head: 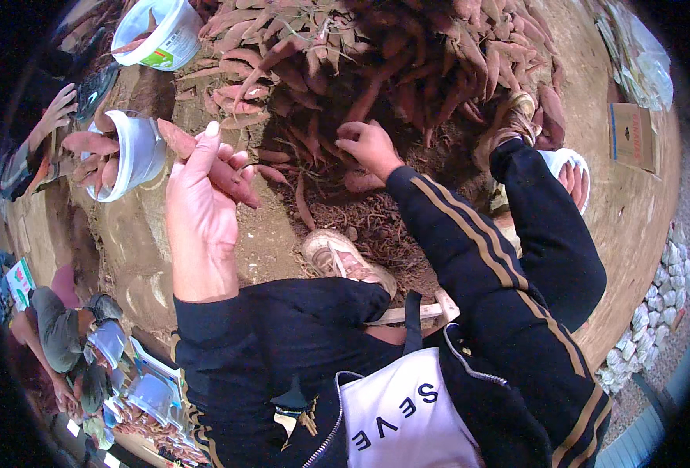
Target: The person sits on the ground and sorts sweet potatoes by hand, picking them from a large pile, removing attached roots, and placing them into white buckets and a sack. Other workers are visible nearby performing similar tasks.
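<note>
My left hand (202, 193), palm up, is closed around a slim reddish sweet potato (228, 178), whose ends stick out past the thumb and fingers. Beside its upper end stands a white plastic bucket (140, 155) of sweet potatoes. My right hand (368, 146) reaches to the shaded near edge of a large heap of sweet potatoes (438, 64). Its fingers are bent at a sweet potato; whether they grip it cannot be told. Thin roots and soil (368, 219) lie below that hand.
Another white bucket (172, 44) stands at the upper left, a third (579, 169) beyond my right leg. A cardboard box (631, 137) and white bundles (649, 316) are at the right. Other people work at the left, one with a hand (58, 111) near the buckets.
</note>
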Available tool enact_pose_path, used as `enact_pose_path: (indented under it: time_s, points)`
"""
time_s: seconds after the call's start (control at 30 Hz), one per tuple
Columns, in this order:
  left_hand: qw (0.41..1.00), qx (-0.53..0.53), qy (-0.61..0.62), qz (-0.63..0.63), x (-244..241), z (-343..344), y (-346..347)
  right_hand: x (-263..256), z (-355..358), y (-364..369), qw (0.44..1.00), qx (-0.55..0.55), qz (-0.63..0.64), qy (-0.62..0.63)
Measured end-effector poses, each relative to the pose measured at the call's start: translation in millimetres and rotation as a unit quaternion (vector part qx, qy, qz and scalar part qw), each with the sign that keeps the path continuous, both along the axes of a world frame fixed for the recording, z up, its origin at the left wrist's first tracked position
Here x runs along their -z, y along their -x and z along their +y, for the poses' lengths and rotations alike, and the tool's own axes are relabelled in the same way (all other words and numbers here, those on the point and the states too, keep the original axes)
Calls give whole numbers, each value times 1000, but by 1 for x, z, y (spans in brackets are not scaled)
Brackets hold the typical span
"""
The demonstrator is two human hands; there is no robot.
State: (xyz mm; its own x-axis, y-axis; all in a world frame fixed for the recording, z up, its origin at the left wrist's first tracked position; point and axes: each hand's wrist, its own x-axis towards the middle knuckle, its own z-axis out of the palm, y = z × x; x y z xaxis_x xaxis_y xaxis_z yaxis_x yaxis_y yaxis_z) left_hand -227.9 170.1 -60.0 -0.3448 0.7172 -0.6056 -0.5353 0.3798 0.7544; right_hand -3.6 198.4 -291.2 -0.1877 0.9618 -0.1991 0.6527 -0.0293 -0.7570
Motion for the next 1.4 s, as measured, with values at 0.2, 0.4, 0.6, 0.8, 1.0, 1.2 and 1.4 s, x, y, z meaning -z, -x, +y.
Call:
enact_pose_path:
  time_s: [0.2, 0.4, 0.6, 0.8, 1.0, 1.2, 1.4]
  points:
    - [1000, 16, -6, -2, -3, 1, 1, 34, -39, -28, 941, 106, 226, 228]
    - [1000, 6, -16, -16, -1, -2, 3, -6, -49, -33, 993, -25, -1, 114]
    - [998, 53, -27, -27, -5, -3, 3, 10, -37, -31, 979, -114, -123, 113]
    - [994, 89, 11, 60, -4, -4, -1, -99, -32, 21, 912, -64, 336, 228]
    - [989, 124, -27, 73, -2, -1, -10, -198, -30, 70, 941, -266, 113, -176]
    - [997, 68, -21, 8, 14, -2, 9, -203, 11, 61, 879, -277, 359, -149]
    - [999, -12, -40, 21, 7, 8, 6, -52, 57, -59, 971, -125, -142, -144]
